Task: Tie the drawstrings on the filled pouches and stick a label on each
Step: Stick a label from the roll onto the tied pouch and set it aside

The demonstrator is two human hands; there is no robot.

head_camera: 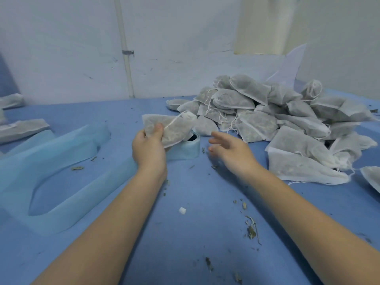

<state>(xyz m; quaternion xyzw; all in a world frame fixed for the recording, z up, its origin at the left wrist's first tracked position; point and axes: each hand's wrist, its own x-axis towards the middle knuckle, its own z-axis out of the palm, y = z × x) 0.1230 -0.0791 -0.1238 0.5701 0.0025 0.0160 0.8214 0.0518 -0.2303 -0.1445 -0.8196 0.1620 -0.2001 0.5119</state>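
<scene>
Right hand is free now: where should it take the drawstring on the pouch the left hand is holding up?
Pinch the drawstring near the gathered neck at the pouch top right, coming from the right. The left hand grips the pouch's lower left, so the neck faces the open right hand.

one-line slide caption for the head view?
Left hand holds a filled pouch; open right hand nears the pouch pile.

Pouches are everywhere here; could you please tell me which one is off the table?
The pouch gripped in the left hand; the others lie piled or scattered on the table.
</scene>
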